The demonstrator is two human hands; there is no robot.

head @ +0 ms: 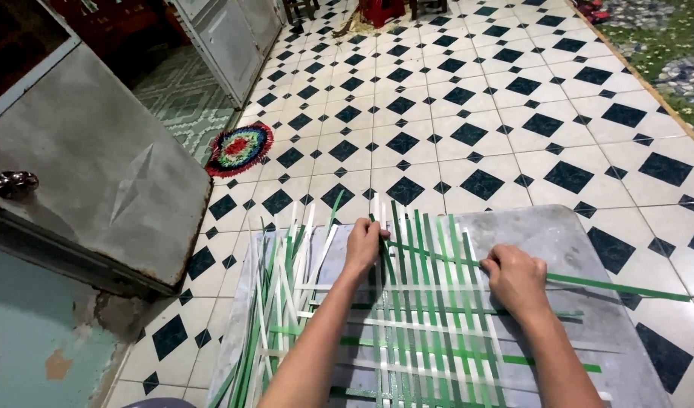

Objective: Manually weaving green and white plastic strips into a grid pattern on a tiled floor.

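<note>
Both forearms stretched forward, bare; left hand (364,245) curled knuckles-up, fingertips pinched in a tight grip; right hand (516,279) likewise closed, fingers tucked under.

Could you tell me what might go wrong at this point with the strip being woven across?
The green strip sticks out far past the board's edge; it could snag or slide back out. The left hand lifts only a few uprights, so the over-under order may slip. The loose strips beside the mat could tangle in.
</note>
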